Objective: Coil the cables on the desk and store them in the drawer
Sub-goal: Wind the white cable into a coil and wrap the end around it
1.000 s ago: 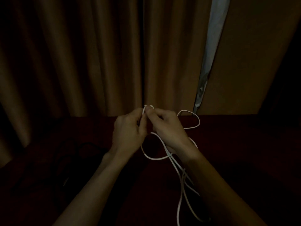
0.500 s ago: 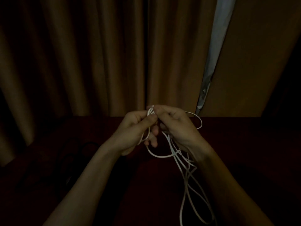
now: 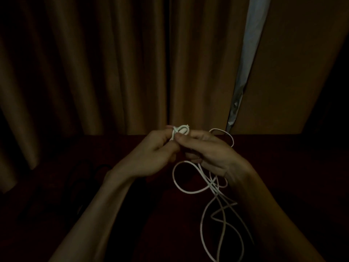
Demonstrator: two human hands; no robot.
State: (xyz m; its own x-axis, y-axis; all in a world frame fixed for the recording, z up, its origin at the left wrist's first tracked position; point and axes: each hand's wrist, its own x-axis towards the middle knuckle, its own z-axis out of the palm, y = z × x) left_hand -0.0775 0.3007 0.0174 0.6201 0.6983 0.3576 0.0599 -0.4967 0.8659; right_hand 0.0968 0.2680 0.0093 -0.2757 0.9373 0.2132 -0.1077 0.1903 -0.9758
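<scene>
White cable (image 3: 173, 176) is hovering between both hands, just above the dark red surface (image 3: 287, 167), nowhere near any drawer yet. Left grip (image 3: 151, 156) is pinching a small tight loop (image 3: 181, 129) at the top of the cable with thumb and fingers. Right grip (image 3: 211, 154) is pinching that same loop from the other side, fingers curled in. The rest of the cable is dangling in loose, tangled loops below the right wrist and running off the bottom edge. Something dark and cable-like (image 3: 88, 173) is lying on the surface to the left, too dim to say more. Brown curtains (image 3: 113, 63) are hanging behind, with a pale strip (image 3: 247, 59) showing on the right.
</scene>
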